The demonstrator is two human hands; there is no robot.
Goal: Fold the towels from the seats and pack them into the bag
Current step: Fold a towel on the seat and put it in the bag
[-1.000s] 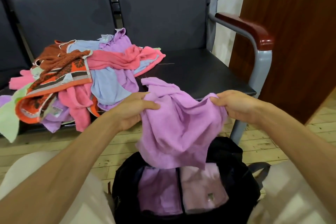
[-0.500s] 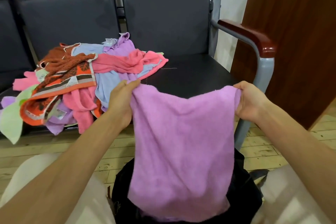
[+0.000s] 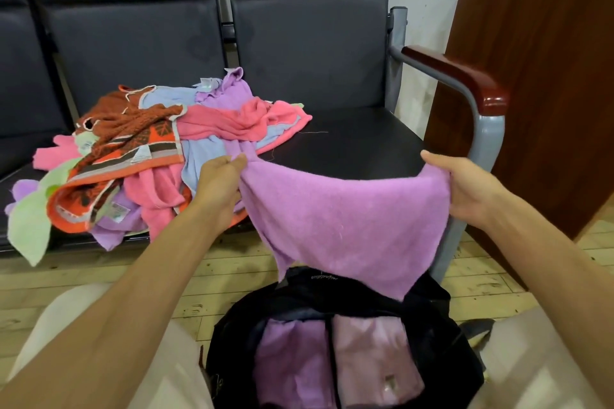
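Legible text — none. Black bag (image 3: pixel 432 359), rear rim: one line of small pale lettering, too small to read. Sewn tags on towels in the pile (image 3: pixel 139 156) — blurred, unreadable.

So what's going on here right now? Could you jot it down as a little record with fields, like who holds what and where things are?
left hand: left hand pinches one top corner of the purple towel
right hand: right hand grips the other top corner
purple towel: spread wide between the hands, hanging over the bag
bag: black bag on the floor, open, folded purple and pink towels inside
pile: heap of towels on the dark seat, unfolded
task stage: held towel not yet folded
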